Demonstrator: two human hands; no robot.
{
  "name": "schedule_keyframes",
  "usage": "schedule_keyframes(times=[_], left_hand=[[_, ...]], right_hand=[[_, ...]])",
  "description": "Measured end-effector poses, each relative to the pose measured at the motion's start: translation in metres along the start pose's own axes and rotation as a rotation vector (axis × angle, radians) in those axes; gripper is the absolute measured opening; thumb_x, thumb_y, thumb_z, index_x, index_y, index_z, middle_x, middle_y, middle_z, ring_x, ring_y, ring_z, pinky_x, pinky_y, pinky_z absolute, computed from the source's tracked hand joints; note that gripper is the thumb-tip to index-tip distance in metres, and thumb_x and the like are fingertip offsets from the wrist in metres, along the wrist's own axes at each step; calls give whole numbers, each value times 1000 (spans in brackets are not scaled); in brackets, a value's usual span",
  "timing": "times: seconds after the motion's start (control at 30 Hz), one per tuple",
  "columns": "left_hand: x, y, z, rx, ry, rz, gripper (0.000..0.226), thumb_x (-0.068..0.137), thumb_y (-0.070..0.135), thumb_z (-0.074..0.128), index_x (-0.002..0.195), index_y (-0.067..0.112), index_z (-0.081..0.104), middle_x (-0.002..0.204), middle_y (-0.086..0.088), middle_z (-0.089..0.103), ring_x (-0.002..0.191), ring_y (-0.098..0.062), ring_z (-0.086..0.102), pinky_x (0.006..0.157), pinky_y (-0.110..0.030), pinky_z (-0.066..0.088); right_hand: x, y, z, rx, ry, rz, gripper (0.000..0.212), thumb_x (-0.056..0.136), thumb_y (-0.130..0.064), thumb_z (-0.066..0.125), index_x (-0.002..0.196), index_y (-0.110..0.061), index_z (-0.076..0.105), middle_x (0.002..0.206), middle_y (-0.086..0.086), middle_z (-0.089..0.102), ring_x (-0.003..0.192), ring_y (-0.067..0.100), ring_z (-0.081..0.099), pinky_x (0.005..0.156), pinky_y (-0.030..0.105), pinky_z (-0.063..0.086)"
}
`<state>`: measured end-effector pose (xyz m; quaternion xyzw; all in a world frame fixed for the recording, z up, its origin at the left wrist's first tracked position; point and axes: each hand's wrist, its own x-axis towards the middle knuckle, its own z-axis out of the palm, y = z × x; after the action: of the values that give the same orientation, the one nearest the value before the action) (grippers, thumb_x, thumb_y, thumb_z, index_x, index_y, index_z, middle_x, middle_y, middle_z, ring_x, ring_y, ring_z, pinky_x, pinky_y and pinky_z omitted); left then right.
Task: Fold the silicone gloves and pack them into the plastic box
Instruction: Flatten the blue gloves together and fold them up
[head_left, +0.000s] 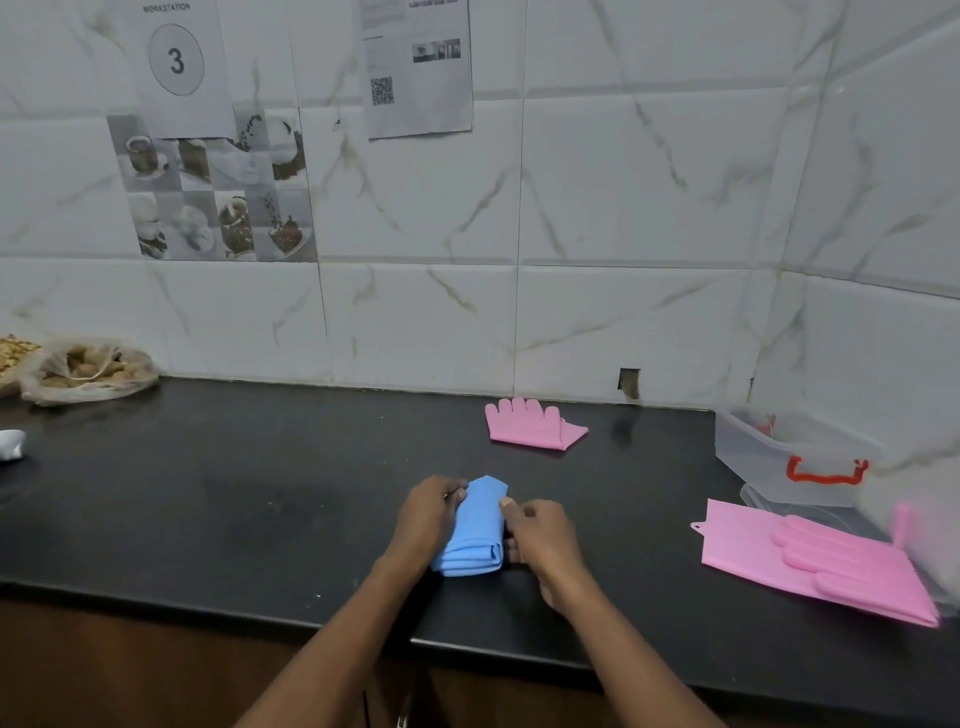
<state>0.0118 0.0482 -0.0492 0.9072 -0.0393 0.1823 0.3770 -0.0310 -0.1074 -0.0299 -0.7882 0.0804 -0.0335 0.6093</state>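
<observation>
Black countertop (260, 493) w/ white marble-look tiled wall behind. Near front-centre: blue silicone glove (475, 527), folded over into a thick, compact bundle, layered edges showing at the near end, smooth matte surface. Left hand (428, 512) pressed against bundle's left side, fingertips curled onto its top edge; right hand (540, 535) against its right side, thumb on top, fingers tucked at the near corner. Both hands closed on the bundle, pinching it between them.

Further back, near wall: pink glove (530, 426), folded in half, fingers pointing toward the wall, lying flat, well apart from the hands. At right: second pink glove (831, 564), unfolded & flat, fingers toward the right edge, small hang tab at cuff corner. Just behind it: clear plastic box (789, 457), red latch handle on its side, open top; contents hard to tell. Far left: plastic bag (88, 371) w/ brownish food.
</observation>
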Motion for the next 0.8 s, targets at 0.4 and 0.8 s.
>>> schedule_keyframes(times=[0.4, 0.8], left_hand=[[-4, -12, -12, -343, 294, -255, 59, 104, 26, 36, 155, 8, 12, 148, -20, 42, 136, -32, 41, 113, -40, 32], [-13, -15, -28, -476, 724, -251, 59, 102, 44, 27, 152, 13, 26, 156, -10, 32, 143, -24, 31, 113, -34, 24]], right_hand=[[6, -29, 54, 264, -114, 128, 41, 81, -7, 66, 116, 0, 44, 100, 12, 61, 83, 24, 65, 60, 29, 55], [38, -37, 106, 776, -211, 323, 37, 82, 2, 67, 113, 7, 48, 110, 29, 63, 90, 41, 68, 71, 49, 59]])
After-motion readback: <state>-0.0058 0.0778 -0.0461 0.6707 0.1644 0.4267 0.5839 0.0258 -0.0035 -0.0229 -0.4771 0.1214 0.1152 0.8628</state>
